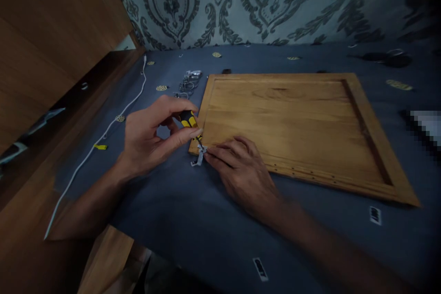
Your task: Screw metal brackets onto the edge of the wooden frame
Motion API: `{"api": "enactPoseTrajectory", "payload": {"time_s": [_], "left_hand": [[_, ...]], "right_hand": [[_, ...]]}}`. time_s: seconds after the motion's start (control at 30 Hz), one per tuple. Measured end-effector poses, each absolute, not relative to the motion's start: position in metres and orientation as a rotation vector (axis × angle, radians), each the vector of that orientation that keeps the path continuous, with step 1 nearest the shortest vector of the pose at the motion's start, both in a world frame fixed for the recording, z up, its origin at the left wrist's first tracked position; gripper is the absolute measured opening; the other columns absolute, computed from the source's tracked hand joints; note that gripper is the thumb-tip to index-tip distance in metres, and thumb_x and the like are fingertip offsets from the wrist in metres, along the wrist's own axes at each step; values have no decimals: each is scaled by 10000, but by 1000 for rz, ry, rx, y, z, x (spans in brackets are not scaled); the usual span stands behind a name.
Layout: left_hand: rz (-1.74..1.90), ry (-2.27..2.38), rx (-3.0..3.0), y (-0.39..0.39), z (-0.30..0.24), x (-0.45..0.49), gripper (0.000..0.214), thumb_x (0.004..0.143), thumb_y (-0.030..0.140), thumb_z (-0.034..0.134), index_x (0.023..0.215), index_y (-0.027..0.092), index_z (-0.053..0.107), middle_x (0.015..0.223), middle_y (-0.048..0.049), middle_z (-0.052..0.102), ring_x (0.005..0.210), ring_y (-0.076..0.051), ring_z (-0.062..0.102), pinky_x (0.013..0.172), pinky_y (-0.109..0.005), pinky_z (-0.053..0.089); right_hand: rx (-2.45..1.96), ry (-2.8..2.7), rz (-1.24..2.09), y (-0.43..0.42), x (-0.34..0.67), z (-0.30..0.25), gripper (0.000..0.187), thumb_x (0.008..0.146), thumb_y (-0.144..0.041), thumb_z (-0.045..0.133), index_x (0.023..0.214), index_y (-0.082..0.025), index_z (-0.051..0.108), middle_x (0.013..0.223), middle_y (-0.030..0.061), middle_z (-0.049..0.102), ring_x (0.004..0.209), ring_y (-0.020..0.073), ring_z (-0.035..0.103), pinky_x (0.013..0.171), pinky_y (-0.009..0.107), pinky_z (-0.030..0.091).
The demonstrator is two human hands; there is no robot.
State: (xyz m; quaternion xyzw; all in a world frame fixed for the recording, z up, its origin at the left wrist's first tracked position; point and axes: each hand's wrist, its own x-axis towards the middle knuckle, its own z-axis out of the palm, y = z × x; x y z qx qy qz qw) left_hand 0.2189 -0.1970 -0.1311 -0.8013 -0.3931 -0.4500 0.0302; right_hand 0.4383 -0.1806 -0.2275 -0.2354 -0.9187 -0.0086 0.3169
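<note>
My left hand (151,135) is closed around a short yellow-and-black screwdriver (189,119), held between thumb and fingers. The screwdriver points down, its tip at a small metal hinge (199,158) on the near left corner of a wooden cabinet door (282,119). Part of the hinge juts out past the door's edge over the cloth. My right hand (246,177) lies over the door's near edge, fingers close together, with thumb and index fingertips against the hinge's right side. Whatever screw sits under the tip is too small to make out.
More metal hinges (189,83) lie in a row beyond my left hand. A white cable (103,135) with a yellow tag (101,147) runs along the left. Dark blue patterned cloth (193,220) covers the surface. A dark object (392,58) lies at the far right; patterned fabric (220,4) rises behind.
</note>
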Motion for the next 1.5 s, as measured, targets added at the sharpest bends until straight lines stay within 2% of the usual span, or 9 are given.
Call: {"api": "enactPoseTrajectory", "payload": {"time_s": [0.23,0.47,0.67,0.87,1.07,1.13,1.23,1.37,1.5], "left_hand": [[-1425,-1218,-2460,-195,-132,217,225,888,298,802,1080,260,691,927,13,731,650,-83,654,552,-184,553],[-1478,-1213,-2427,-193,-135,216,287,839,287,847,1071,251,681,850,42,698,636,-62,655,514,-138,552],[-1475,-1252,-2394,-193,-135,218,249,865,338,825,1045,247,679,837,16,691,625,-85,652,497,-177,562],[-1477,-1300,-2405,-194,-137,218,259,860,334,830,1039,245,665,854,21,690,629,-79,652,488,-170,560],[-1463,-1367,-2406,-198,-137,221,226,909,393,778,1048,280,640,873,25,691,646,-84,672,502,-184,550],[-1433,-1383,-2391,-199,-136,222,218,917,402,769,1055,291,641,870,28,689,636,-81,665,507,-188,548],[-1416,-1338,-2388,-199,-134,221,208,915,386,772,1064,300,656,869,30,693,635,-83,655,509,-192,550],[-1419,-1245,-2436,-196,-132,221,178,920,307,770,1071,285,677,907,33,714,640,-73,639,512,-173,551],[-1441,-1217,-2488,-196,-131,223,199,919,240,764,1102,266,689,936,34,731,693,-74,668,515,-158,549]], "right_hand": [[-613,-2413,-19,-180,437,-227,285,979,-74,551,1152,-182,750,1109,59,776,1024,245,601,1046,510,426],[-606,-2405,-3,-179,438,-228,307,943,-39,592,1164,-186,748,1112,60,769,1043,245,599,1062,499,403],[-625,-2422,-1,-180,438,-228,298,961,-55,573,1152,-208,743,1127,43,772,1046,245,609,1080,492,399],[-626,-2429,-9,-180,439,-227,313,980,-64,545,1147,-239,743,1130,32,769,1050,238,617,1078,486,403],[-608,-2418,-19,-181,438,-226,284,985,-73,530,1157,-145,744,1123,73,772,1032,251,597,1055,512,427],[-603,-2409,-32,-181,438,-227,282,982,-70,533,1147,-152,747,1115,67,773,1031,249,596,1048,505,429],[-616,-2414,-34,-180,438,-228,304,979,-62,533,1145,-199,747,1115,45,774,1031,242,600,1048,499,426],[-618,-2412,-31,-180,437,-227,287,971,-53,552,1142,-182,743,1129,46,772,1036,242,610,1049,499,422],[-626,-2420,-13,-180,437,-227,313,968,-59,561,1145,-229,754,1122,37,776,1036,240,610,1046,501,426]]}}
